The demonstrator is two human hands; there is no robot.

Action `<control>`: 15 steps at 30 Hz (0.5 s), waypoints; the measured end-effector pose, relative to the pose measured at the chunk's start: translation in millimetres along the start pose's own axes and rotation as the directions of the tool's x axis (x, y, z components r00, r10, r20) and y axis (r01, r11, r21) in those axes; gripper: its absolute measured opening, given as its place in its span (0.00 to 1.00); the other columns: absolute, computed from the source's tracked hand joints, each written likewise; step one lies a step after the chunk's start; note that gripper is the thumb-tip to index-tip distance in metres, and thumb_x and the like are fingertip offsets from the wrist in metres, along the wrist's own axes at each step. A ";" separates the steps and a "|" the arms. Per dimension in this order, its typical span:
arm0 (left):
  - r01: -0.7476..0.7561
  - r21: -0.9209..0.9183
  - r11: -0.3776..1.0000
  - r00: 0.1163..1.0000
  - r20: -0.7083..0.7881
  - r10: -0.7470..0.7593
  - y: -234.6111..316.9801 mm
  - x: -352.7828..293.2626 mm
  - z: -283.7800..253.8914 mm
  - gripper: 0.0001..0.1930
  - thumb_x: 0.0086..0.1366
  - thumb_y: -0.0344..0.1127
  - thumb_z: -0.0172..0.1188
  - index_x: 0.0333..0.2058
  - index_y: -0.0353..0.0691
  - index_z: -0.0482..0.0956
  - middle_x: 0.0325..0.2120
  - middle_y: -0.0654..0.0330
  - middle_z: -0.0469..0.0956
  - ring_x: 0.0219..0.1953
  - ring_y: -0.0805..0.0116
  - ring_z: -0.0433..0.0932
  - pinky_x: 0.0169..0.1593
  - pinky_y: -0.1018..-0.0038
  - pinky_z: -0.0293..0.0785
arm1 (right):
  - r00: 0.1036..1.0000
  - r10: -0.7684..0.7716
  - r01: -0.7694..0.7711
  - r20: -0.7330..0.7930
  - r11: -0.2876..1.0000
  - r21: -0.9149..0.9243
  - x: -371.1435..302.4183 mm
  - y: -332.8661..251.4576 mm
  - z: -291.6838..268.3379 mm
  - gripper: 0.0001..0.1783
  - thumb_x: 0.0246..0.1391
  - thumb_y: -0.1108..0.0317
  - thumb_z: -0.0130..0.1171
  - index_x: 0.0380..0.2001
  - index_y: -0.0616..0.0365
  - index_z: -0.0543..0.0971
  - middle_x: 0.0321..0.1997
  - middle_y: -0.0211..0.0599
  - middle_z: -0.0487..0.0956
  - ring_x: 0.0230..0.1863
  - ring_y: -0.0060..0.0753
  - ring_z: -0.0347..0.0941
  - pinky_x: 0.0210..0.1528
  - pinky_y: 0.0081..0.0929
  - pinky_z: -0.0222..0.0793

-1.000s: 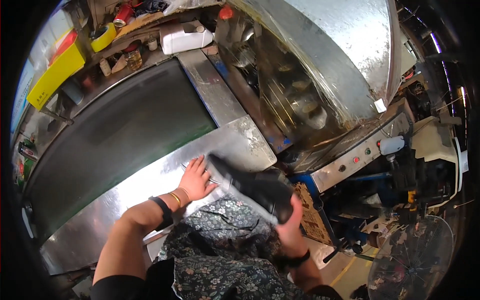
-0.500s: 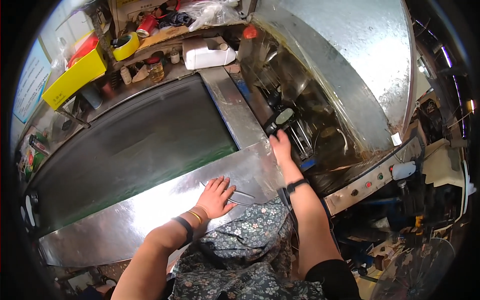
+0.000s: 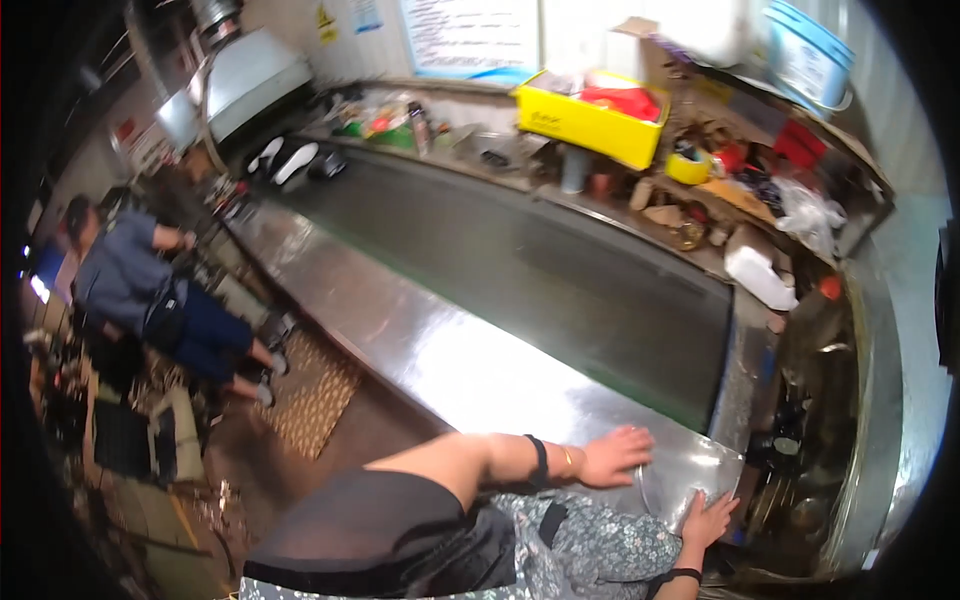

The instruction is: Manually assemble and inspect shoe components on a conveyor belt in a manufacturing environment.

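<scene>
Right hand: fingers spread, on the steel ledge's corner
Thin metal tool: on the ledge, by the left hand (partly hidden)
Left hand: flat, fingers extended
Dark belt: beyond the ledge

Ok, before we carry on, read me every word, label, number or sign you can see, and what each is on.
None can be read clearly:
White-and-blue wall poster: lines of print, too blurred.
Yellow box: small dark print, too blurred.
Yellow wall sign: dark symbol, too small.
Small blue wall notice: too blurred.
</scene>
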State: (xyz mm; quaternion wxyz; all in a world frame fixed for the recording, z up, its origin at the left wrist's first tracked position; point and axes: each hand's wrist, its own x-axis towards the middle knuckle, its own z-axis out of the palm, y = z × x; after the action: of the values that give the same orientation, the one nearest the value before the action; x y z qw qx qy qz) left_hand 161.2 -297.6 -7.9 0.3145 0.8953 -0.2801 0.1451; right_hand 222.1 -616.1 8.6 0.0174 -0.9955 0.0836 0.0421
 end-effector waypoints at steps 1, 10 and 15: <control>0.092 0.010 0.996 0.995 -0.039 -0.091 2.2 -22.8 -17.0 0.32 0.57 0.45 0.64 0.57 0.36 0.69 0.61 0.38 0.62 0.65 0.39 0.58 0.68 0.50 0.53 | 0.999 -0.039 0.039 0.010 0.999 -0.016 -3.8 2.7 -0.2 0.46 0.59 0.37 0.48 0.71 0.54 0.54 0.76 0.50 0.50 0.69 0.59 0.55 0.66 0.51 0.55; 0.657 0.496 0.568 0.700 -0.120 -0.704 -68.6 -217.1 -189.7 0.33 0.65 0.53 0.53 0.59 0.31 0.67 0.63 0.35 0.57 0.67 0.35 0.53 0.69 0.51 0.49 | 0.997 -0.055 0.053 -0.063 0.998 -0.023 15.7 7.9 17.2 0.45 0.62 0.33 0.41 0.71 0.52 0.54 0.73 0.50 0.55 0.63 0.61 0.62 0.61 0.54 0.59; 0.656 0.499 0.566 0.701 -0.123 -0.703 -64.3 -221.4 -190.3 0.35 0.67 0.58 0.46 0.62 0.33 0.65 0.63 0.37 0.59 0.68 0.38 0.52 0.70 0.52 0.46 | 0.993 -0.077 0.074 -0.090 0.997 -0.026 17.9 17.3 25.4 0.44 0.62 0.35 0.43 0.71 0.51 0.54 0.72 0.51 0.57 0.63 0.62 0.62 0.62 0.53 0.60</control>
State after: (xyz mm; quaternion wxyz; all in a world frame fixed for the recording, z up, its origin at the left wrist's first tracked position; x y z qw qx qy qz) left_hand 6.0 -42.7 9.1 0.0858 0.9881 0.1206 0.0411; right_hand 234.7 -635.1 -18.7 0.0037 -0.9989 0.0461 -0.0031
